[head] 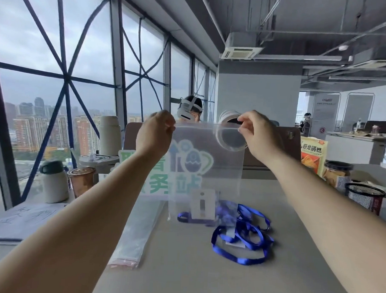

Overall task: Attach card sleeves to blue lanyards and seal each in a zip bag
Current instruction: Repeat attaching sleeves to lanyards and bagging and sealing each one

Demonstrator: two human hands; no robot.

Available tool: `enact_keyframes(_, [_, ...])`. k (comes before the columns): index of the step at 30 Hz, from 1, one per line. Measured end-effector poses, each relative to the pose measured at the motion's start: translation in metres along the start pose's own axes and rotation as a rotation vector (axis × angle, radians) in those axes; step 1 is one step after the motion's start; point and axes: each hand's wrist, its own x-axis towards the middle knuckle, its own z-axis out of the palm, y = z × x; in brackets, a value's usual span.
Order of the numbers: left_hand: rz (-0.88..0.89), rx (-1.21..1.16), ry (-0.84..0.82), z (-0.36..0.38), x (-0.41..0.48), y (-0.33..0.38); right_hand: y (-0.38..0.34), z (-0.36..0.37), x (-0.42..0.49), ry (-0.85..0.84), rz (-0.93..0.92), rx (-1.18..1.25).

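Both forearms reach up from the bottom edge, and between them, lifted clear of the desk (182, 276), hangs the zip bag (206, 167), held by its top strip. Over on the left, a flat stack of spare bags (137, 234) lies waiting. Left hand (156, 133) is pinched shut on the bag's upper left corner; right hand (258, 132) is pinched shut on the upper right, so the seal line is stretched taut between them. Down in the bottom of the bag sits a card sleeve (202, 204) with a bunched blue lanyard (225, 211) beside it, already inside. Further right, more loose lanyards (243, 241) sprawl on the desk just below. Risks now: whether the zip is fully closed can't be read from here, and a gap mid-strip would leave it unsealed. Pull the corners too hard and the track could pop open. Tilt it and the contents could slide out.
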Motion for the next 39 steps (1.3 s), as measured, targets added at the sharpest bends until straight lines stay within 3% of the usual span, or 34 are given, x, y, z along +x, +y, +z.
enact_keyframes(4, [0.067, -0.107, 0.011, -0.029, -0.025, 0.007, -0.007, -0.022, -0.021, 0.009, -0.106, 0.079])
enact_keyframes(8, [0.113, -0.089, -0.285, -0.038, -0.116, -0.015, -0.005, -0.037, -0.105, -0.324, -0.027, 0.208])
enact_keyframes(11, [0.094, -0.11, -0.5, -0.032, -0.196, -0.035, -0.001, -0.036, -0.178, -0.597, 0.15, 0.217])
enact_keyframes(17, [0.09, -0.149, -0.83, -0.029, -0.279, -0.046, 0.002, -0.027, -0.262, -0.88, 0.262, 0.19])
enact_keyframes(20, [0.018, -0.11, -0.903, -0.027, -0.285, -0.047, 0.009, -0.022, -0.272, -0.944, 0.327, 0.177])
enact_keyframes(23, [-0.016, -0.048, -0.821, -0.012, -0.272, -0.042, 0.006, -0.012, -0.258, -0.859, 0.39, 0.245])
enact_keyframes(26, [0.016, 0.165, -0.937, 0.013, -0.256, -0.04, 0.007, 0.014, -0.244, -0.925, 0.263, -0.077])
enact_keyframes(28, [0.03, 0.287, -1.108, 0.028, -0.258, -0.041, 0.01, 0.03, -0.247, -1.102, 0.227, -0.293])
enact_keyframes(31, [0.067, 0.379, -1.291, 0.041, -0.265, -0.045, 0.02, 0.044, -0.257, -1.339, 0.224, -0.427])
enact_keyframes(33, [0.082, 0.39, -1.282, 0.043, -0.259, -0.047, 0.023, 0.045, -0.251, -1.347, 0.217, -0.455])
enact_keyframes(37, [0.147, 0.358, -1.089, 0.059, -0.231, -0.049, 0.025, 0.06, -0.219, -1.087, 0.176, -0.406])
enact_keyframes(39, [0.137, 0.326, -1.076, 0.077, -0.223, -0.05, 0.03, 0.075, -0.21, -1.087, 0.164, -0.374])
